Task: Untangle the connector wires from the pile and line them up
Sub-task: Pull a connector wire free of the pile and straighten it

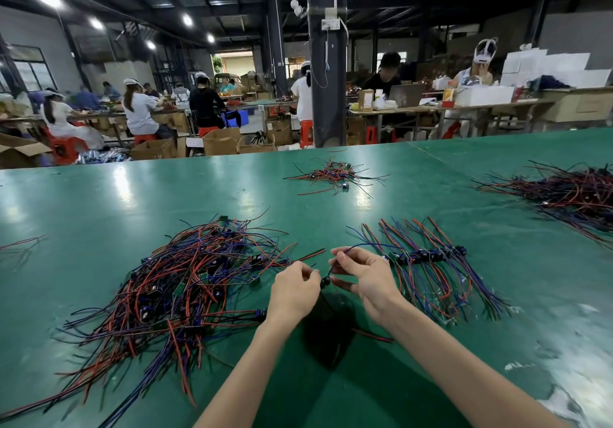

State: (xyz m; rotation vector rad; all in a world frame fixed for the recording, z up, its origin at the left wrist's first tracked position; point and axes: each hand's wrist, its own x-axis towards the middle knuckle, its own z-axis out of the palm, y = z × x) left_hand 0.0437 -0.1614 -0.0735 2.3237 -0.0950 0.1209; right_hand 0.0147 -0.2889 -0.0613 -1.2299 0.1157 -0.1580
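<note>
Fingers (306,275) of left hand (293,290), right hand (365,278) pinch blue connector wire (324,282); tangled pile (199,278) beside.

Green table (99,202): tangled wire pile (185,278) left, lined-up wires (428,256) right.

Tangled pile (185,281) fills left-centre of green table (99,195), strands fanning to near edge; blocks low pass from left. Lined-up row (428,258) takes right-centre, tails spread both ways. Bare lane between pile and row; left hand (293,290) and right hand (365,278) sit there, pinching one connector wire (365,246). Loose red wire (374,336) crosses lane by right forearm. Open table beyond, up to small far pile (335,175). Bare band between row and big right pile (570,195)
</note>
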